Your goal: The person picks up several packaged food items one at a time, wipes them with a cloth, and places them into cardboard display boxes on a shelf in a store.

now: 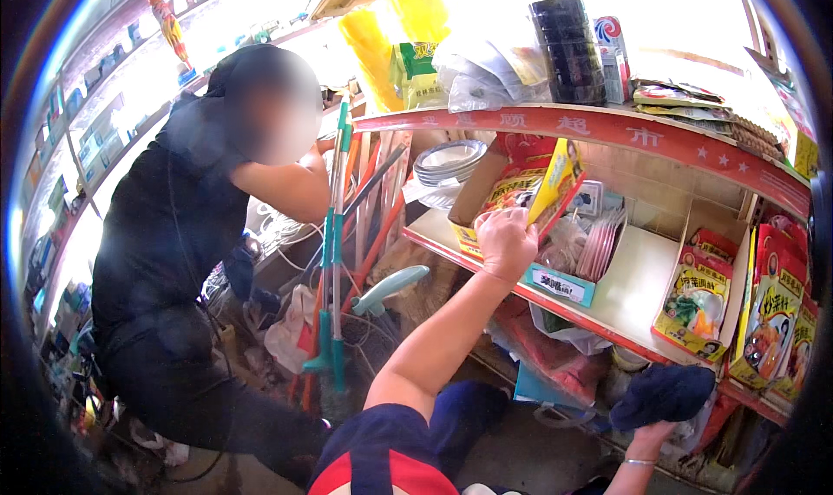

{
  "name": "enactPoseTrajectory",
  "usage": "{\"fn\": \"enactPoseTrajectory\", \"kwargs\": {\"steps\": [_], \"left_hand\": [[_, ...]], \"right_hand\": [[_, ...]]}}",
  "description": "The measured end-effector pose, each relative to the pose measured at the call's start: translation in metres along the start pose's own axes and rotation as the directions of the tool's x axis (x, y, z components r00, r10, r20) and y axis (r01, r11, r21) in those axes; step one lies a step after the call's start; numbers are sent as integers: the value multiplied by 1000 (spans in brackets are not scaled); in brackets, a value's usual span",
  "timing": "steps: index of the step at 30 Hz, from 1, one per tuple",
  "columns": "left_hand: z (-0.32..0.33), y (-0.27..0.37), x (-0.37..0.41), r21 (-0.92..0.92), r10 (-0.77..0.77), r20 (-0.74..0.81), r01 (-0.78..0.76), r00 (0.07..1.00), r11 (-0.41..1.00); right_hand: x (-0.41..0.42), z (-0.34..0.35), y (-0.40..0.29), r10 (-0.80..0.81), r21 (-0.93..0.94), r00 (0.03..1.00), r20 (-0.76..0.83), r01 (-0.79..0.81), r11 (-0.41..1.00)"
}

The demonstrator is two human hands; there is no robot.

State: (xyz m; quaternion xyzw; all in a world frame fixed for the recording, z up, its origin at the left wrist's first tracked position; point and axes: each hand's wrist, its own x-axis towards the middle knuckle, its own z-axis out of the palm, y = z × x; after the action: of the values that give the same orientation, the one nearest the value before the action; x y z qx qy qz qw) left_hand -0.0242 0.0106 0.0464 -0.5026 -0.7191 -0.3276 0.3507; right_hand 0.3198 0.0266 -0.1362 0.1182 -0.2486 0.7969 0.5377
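My left hand (pixel 507 238) grips the near edge of an open cardboard display box (pixel 470 202) of red and yellow seasoning packets (pixel 517 186), which is tilted on the middle shelf. My right hand (pixel 653 433) holds a dark blue cloth (pixel 667 396), bunched up, in front of the lower shelf edge. Between the two, on the shelf, a light blue box (pixel 566 291) holds pink-edged packs and plastic-wrapped items. Farther right stand a box of yellow seasoning packets (pixel 693 306) and another of red and yellow packets (pixel 771 306). A bare stretch of white shelf (pixel 631 274) lies between the boxes.
A person in dark clothes (pixel 169 235) bends at the left, near brooms and poles (pixel 335 235). Stacked plates (pixel 449 163) stand left of the tilted box. The red-edged upper shelf (pixel 586 121) carries black rolls (pixel 568 51), bags and packets. Bags (pixel 559 358) fill the space below.
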Motion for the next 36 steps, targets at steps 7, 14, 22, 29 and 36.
{"fn": "enactPoseTrajectory", "kwargs": {"steps": [7,14,22,29,36], "left_hand": [[-32,54,-13,-192,183,-105,-201,977,961],[-38,120,-22,-357,137,-93,-161,986,920],[-22,185,-30,-517,-28,59,55,998,854],[-10,215,-26,-441,-158,190,228,969,868],[12,218,-30,-324,-157,146,197,977,925]], "right_hand": [[-1,-22,0,-117,1,962,-246,121,993],[-7,-15,-5,-69,56,960,-270,87,995],[0,12,-19,-91,59,996,-24,92,994],[-13,-13,-29,-110,145,900,-421,187,972],[-17,-10,-34,-165,75,951,-261,190,979]]}}
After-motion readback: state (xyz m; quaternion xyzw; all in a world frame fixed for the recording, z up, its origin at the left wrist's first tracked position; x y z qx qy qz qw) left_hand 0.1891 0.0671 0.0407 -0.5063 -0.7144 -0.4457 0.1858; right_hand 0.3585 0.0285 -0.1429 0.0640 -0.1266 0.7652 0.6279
